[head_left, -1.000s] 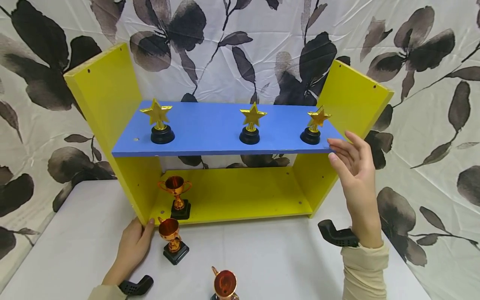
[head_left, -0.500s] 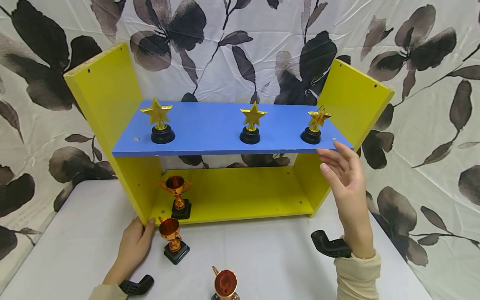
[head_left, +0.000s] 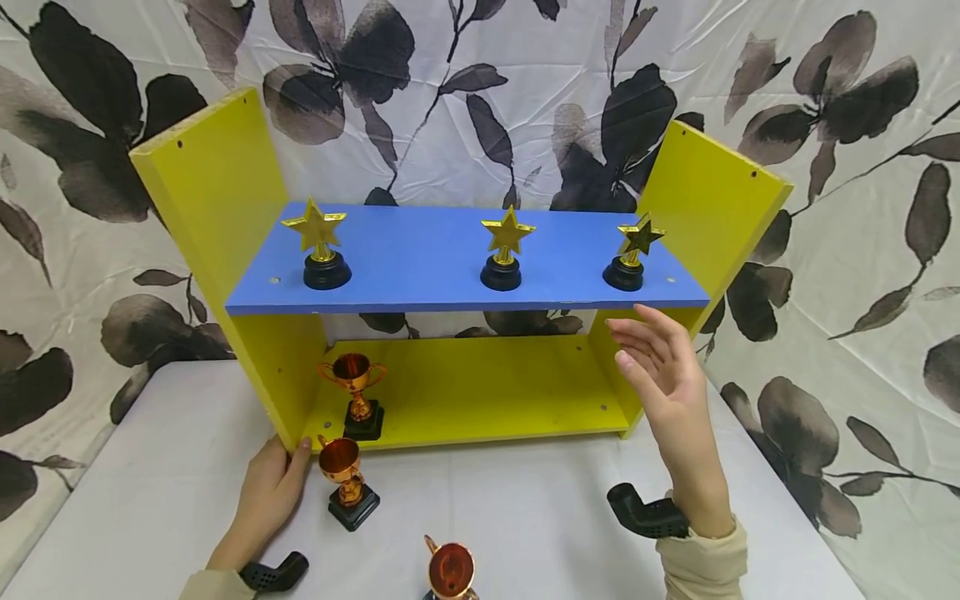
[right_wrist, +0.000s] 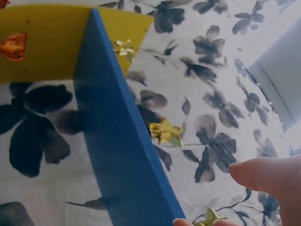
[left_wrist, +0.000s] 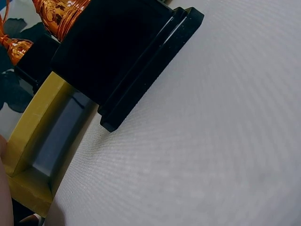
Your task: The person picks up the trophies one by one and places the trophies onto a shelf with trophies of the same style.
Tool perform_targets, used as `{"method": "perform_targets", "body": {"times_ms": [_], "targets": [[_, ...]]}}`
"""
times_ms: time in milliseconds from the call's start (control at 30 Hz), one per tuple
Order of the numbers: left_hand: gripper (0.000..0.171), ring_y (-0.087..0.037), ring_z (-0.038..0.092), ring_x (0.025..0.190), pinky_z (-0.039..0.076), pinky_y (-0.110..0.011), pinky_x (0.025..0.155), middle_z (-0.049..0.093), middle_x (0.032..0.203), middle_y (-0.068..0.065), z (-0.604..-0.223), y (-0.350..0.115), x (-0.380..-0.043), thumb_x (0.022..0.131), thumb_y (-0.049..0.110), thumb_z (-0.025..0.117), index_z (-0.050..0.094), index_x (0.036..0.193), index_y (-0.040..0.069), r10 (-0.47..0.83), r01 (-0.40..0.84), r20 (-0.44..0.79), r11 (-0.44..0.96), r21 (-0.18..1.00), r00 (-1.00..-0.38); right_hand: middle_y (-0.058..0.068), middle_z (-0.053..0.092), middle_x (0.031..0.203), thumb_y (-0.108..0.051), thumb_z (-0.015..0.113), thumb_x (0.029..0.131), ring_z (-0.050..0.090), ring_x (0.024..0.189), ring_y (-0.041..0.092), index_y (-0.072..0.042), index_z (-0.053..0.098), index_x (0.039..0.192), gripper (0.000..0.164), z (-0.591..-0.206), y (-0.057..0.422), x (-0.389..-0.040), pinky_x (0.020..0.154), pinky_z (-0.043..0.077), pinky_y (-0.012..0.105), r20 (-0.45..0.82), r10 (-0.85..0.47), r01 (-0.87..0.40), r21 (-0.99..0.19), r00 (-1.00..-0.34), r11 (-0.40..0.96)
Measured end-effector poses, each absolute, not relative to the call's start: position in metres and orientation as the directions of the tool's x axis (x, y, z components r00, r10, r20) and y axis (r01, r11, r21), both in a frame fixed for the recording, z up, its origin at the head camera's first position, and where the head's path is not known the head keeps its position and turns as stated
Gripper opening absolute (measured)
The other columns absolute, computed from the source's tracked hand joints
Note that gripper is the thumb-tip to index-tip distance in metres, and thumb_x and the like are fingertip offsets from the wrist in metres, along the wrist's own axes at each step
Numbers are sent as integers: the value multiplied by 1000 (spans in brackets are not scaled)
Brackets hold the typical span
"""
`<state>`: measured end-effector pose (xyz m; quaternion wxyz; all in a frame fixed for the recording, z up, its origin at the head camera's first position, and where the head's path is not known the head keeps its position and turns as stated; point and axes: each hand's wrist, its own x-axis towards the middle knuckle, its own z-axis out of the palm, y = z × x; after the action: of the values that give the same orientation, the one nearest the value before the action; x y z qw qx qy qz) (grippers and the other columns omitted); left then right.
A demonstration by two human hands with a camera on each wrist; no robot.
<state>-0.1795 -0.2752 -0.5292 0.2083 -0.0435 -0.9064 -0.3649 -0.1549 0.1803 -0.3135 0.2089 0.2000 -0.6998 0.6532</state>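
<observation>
My left hand (head_left: pixel 272 492) holds the lower left front corner of a yellow and blue shelf (head_left: pixel 465 304), thumb and fingers on either side of the panel edge. Beside it on the white table stands a copper-coloured trophy cup (head_left: pixel 342 467) with a black base, which is large in the left wrist view. Another trophy cup (head_left: pixel 354 375) stands on the yellow bottom board at the left. My right hand (head_left: pixel 663 387) hovers in front of the shelf's right side, fingers loosely bent, holding nothing. Above it, a gold star trophy (head_left: pixel 636 250) stands on the blue board.
Two more star trophies, one at the left (head_left: pixel 322 246) and one right of centre (head_left: pixel 504 250), stand on the blue board. A third trophy cup (head_left: pixel 450 571) is at the front, cut off by the frame. Flowered cloth (head_left: pixel 465 108) hangs behind the shelf.
My right hand has moved left and down, away from the blue board's right end. My left hand, the trophies and the shelf have stayed in place.
</observation>
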Motion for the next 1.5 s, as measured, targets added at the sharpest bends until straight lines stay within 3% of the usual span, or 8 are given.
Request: {"method": "perform_targets", "body": {"times_ms": [367,900,1300,1500], "targets": [[36,-43,59,103,45,-61,88,61,112,-26,-528,-275,-178,105,19,48,50,128,-9,-70,244,419,721,648,-905,18,53,135,3,55,98,49,127,30,-4,40,145,50,-316,164,-152,108,40,30,545,-96,-552,-831,-833,71],[37,-41,59,103,45,-60,89,61,112,-25,-529,-276,-178,105,19,48,50,129,-9,-65,249,420,722,646,-905,13,56,134,7,56,94,51,126,29,-2,48,139,46,-325,142,-147,108,40,34,565,-281,-607,-789,-776,91],[36,-41,58,102,45,-60,88,61,111,-25,-528,-275,-178,105,19,48,51,127,-9,-65,247,421,725,643,-905,6,58,134,1,60,95,55,123,25,-8,51,137,44,-334,124,-145,105,43,39,487,-566,-642,-760,-666,102],[32,-42,59,100,45,-58,85,62,107,-25,-529,-275,-179,104,17,49,53,122,-9,-74,246,434,734,633,-898,3,55,136,-10,64,96,52,126,21,-13,49,140,47,-339,115,-144,105,44,40,401,-727,-675,-729,-557,114]]}}
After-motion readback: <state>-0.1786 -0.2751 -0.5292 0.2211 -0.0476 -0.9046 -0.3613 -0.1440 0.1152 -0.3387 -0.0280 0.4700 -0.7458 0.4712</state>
